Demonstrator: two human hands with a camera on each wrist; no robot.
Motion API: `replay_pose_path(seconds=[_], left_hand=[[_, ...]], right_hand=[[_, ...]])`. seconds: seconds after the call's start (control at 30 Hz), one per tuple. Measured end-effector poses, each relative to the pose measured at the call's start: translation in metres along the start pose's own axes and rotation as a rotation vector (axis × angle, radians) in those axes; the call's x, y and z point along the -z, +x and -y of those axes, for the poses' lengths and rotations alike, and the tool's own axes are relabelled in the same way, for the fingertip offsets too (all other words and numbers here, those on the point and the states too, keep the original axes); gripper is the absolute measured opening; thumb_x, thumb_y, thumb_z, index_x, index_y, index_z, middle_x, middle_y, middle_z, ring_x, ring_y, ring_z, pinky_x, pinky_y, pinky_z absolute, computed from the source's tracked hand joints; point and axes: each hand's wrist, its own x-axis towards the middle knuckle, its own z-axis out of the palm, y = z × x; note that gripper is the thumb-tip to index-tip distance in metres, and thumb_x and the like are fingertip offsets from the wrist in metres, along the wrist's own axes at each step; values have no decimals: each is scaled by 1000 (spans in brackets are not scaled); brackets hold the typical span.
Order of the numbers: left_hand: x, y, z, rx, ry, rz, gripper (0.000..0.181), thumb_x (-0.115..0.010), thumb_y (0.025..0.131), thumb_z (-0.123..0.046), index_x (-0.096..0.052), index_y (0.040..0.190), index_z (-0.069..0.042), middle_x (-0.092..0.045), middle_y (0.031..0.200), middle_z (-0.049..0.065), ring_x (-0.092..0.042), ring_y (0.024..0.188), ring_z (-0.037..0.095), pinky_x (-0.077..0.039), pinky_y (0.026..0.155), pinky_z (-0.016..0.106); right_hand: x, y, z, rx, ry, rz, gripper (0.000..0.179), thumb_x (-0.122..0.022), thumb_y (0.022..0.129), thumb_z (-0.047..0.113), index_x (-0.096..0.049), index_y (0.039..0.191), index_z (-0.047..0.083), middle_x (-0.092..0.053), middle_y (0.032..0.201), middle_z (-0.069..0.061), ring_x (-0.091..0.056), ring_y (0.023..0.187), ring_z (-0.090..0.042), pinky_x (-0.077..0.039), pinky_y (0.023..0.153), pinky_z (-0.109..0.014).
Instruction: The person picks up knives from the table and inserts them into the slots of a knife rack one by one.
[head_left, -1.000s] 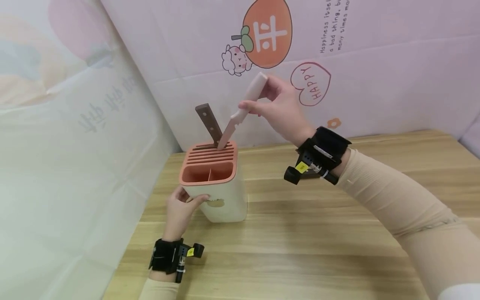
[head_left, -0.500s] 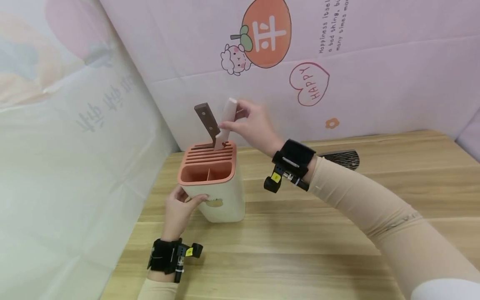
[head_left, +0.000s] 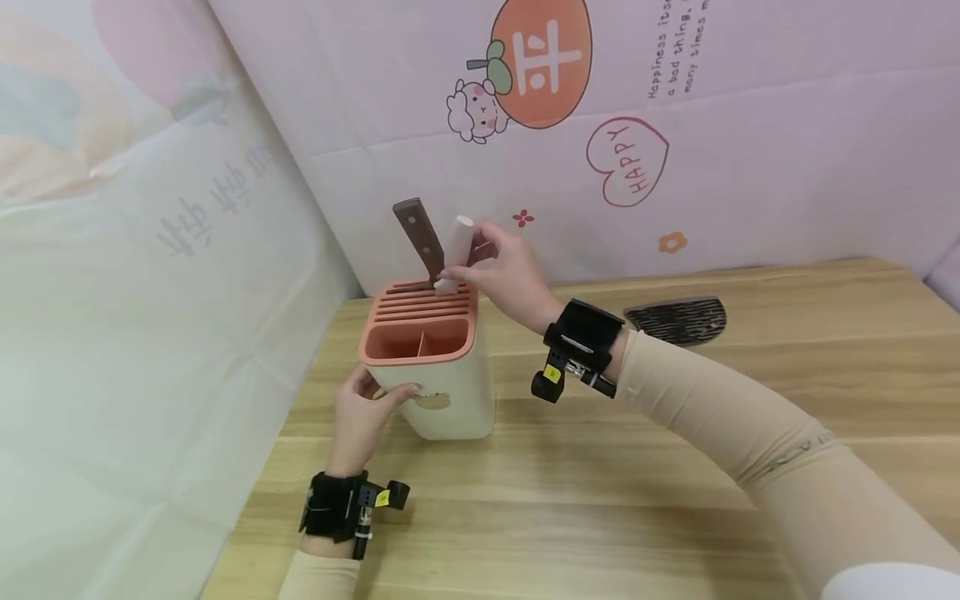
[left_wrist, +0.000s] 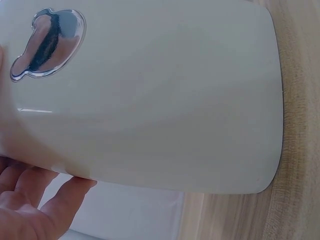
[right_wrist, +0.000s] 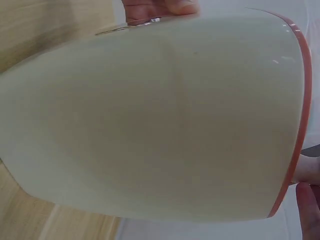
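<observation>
A cream knife holder (head_left: 457, 396) with an orange slotted top stands upright on the table. My left hand (head_left: 363, 417) grips its near left corner, thumb on the front face by a shiny metallic badge (left_wrist: 49, 42); the fingers (left_wrist: 70, 200) lie along the side. My right hand (head_left: 506, 267) pinches the pale handle of a knife (head_left: 457, 246) above the rear slots, its blade down inside and hidden. In the right wrist view the holder's side fills most of the picture, the knife handle (right_wrist: 307, 170) at the right edge. Just left stands a brown-handled knife (head_left: 418, 237) in a slot.
Two open compartments (head_left: 393, 342) take up the front of the holder's top. A dark, streaked flat piece with a rounded end (head_left: 678, 321) lies on the wooden table (head_left: 600, 492) beyond my right forearm. Printed sheets (head_left: 360, 100) hang at the back and left.
My right hand has moved left and down, lowering the knife until its blade slid out of sight into a slot. The dark flat piece came into view. The left hand kept its hold.
</observation>
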Motion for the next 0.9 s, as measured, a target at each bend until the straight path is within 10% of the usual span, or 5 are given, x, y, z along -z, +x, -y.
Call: replay_pose_path(seconds=[0.3, 0.53, 0.9], left_hand=[[-1, -1, 1, 0, -5, -5, 55, -78, 82, -6, -56, 132, -13, -58, 124, 9, -57, 109, 25, -53, 89, 29], [0, -1, 1, -4, -9, -13, 55, -77, 82, -3, -56, 131, -13, -59, 124, 9, -57, 109, 25, -53, 89, 28], [1, -2, 1, 6, -18, -3, 56, -76, 83, -4, -54, 133, -13, -57, 126, 9, -56, 111, 24, -52, 92, 29]], right_hand=[[7, -6, -9, -24, -16, 95, 42, -76, 85, 10, -56, 122, 7, -62, 113, -6, -61, 97, -16, -54, 84, -33], [16, -6, -14, 108, -84, 206, 40, -68, 92, 12, -53, 128, 5, -60, 117, -7, -57, 103, -16, -50, 95, -32], [53, -15, -42, 424, -585, 403, 43, -64, 96, 21, -51, 135, 8, -54, 133, -10, -47, 123, -22, -44, 103, -41]])
